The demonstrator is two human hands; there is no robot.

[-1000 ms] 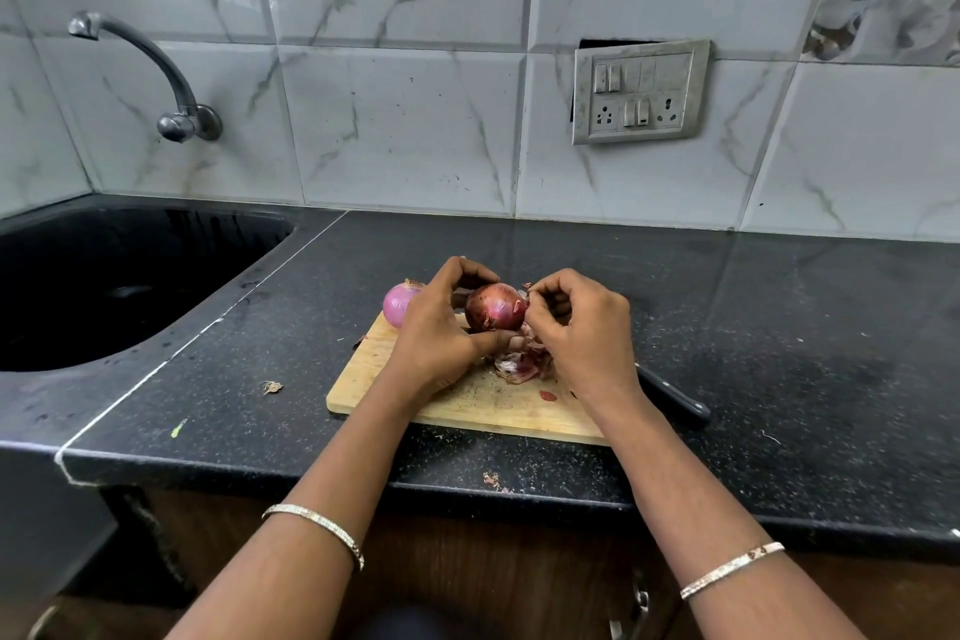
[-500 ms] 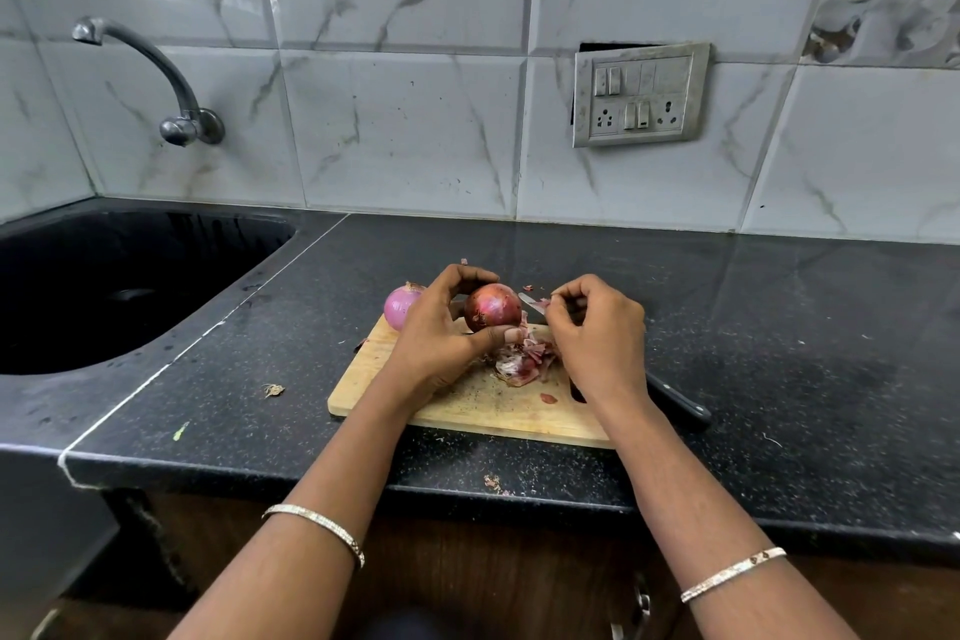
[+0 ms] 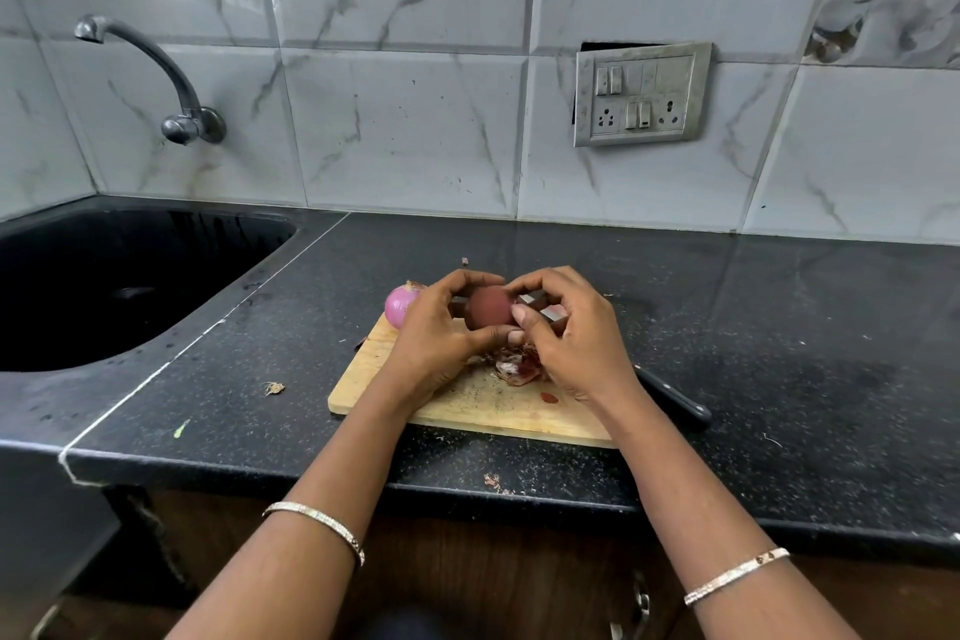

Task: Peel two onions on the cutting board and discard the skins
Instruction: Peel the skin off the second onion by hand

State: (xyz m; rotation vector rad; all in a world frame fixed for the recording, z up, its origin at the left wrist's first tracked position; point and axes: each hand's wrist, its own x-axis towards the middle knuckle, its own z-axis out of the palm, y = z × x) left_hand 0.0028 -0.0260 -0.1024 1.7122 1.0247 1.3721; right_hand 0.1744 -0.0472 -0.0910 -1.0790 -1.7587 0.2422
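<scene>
Step in hand: peeling of the held onion (image 3: 488, 309), which was raised just above the far part of the cutting board (image 3: 467, 405); its surface looked dark and matt, so dry skin appeared to remain on it.
Left hand (image 3: 434, 335): curled round the held onion from the left, fingers over the top and thumb beneath, bearing its weight.
Right hand (image 3: 579, 343): fingers bent, thumb tip set against the onion's right flank, apparently pinching at the skin; whether a flap was caught could not be told.
Second onion (image 3: 399, 304): at the board's far left corner, just beside the left hand, pale pink and smooth, judged already peeled.
Skins (image 3: 517, 368): a loose heap on the board, below the hands and partly hidden by the right one; not yet discarded.
Knife (image 3: 675, 403): dark handle out on the worktop (image 3: 779, 327) past the board's right edge, the blade glimpsed behind the right fingers; neither hand held it.
Progress: judged past halfway.
Next move: a firm nip on a skin edge and a pull away from the bulb while the left hand steadied or turned it, with the pieces dropped onto the heap.
Disposal: no bin was visible; the sink (image 3: 104, 286) lay well to the left.
</scene>
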